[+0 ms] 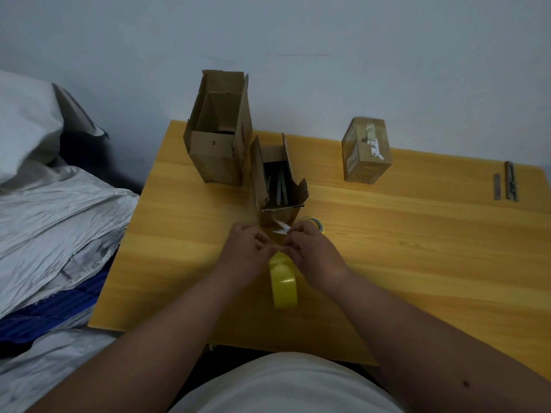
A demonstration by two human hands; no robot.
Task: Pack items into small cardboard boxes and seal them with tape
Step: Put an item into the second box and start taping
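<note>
A small cardboard box (pixel 275 180) stands open on the wooden table (pixel 387 248), with several pale, flat items inside. Just in front of it, my left hand (pixel 247 248) and my right hand (pixel 307 248) meet, fingers curled, both pinching a strip of yellow tape (pixel 282 278) that hangs down between my wrists. A roll of tape (pixel 316 223) lies on the table behind my right hand, mostly hidden. White tape scraps (pixel 281 229) show on the box's near side.
A larger open cardboard box (pixel 219 135) stands at the back left. A sealed small box (pixel 365 150) sits at the back right. Two thin metal strips (pixel 507 183) lie near the right edge. Crumpled white sacks (pixel 59 204) pile up left of the table.
</note>
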